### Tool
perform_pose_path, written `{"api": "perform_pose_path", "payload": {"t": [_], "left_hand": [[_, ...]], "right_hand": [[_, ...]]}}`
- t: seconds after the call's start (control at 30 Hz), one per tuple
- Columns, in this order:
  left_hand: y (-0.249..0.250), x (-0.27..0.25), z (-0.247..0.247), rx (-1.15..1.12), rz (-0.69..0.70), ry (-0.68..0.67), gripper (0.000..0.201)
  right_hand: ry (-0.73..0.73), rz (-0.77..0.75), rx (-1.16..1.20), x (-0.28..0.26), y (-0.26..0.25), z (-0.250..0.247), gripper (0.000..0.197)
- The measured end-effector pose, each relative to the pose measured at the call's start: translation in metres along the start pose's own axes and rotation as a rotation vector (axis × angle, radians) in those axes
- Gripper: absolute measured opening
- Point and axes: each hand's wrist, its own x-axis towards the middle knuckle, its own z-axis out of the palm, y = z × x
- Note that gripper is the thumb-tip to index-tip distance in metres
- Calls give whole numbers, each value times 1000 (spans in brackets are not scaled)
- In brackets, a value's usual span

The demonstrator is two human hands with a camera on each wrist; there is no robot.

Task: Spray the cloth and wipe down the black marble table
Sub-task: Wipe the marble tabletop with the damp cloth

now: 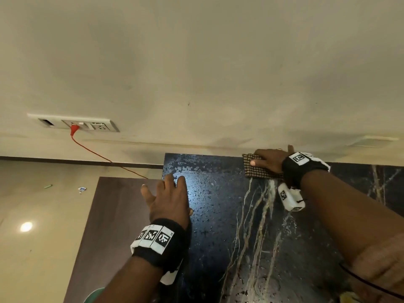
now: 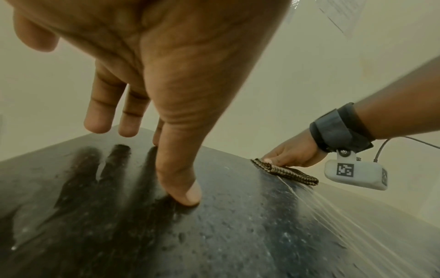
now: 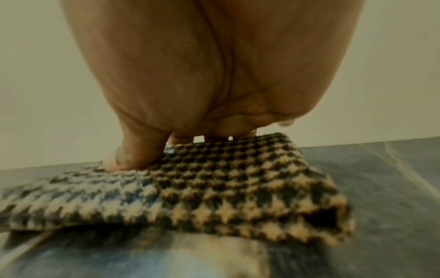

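Note:
The black marble table (image 1: 218,226) has pale veins and a film of droplets on its left part. A folded brown-and-black houndstooth cloth (image 1: 260,171) lies at the table's far edge by the wall. My right hand (image 1: 269,159) lies flat on it, fingers and thumb pressing down. From the right wrist, the right hand (image 3: 214,75) stands over the cloth (image 3: 214,188) with the thumb on it. My left hand (image 1: 166,193) is spread near the table's left edge, holding nothing. Its thumb (image 2: 183,188) touches the wet marble (image 2: 238,235) and its fingers (image 2: 97,116) hover above. The cloth (image 2: 285,174) shows to the right.
A cream wall (image 1: 196,73) runs right behind the table. On it at left a socket plate (image 1: 74,123) holds a red plug, and its red cable (image 1: 105,158) runs down behind the table. A brown panel (image 1: 113,215) adjoins the table's left side, over a beige floor (image 1: 32,215).

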Motion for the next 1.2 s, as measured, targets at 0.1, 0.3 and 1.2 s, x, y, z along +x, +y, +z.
{"api": "perform_pose_path", "payload": {"t": [0.1, 0.3, 1.2], "left_hand": [[1, 0, 1, -37, -23, -12, 86], [2, 0, -4, -49, -42, -14, 89], [106, -25, 14, 99, 142, -32, 95]], "right_hand": [[11, -110, 57, 11, -46, -1, 47], [8, -276, 113, 69, -162, 18, 63], [-9, -222, 104, 44, -58, 14, 61]]}}
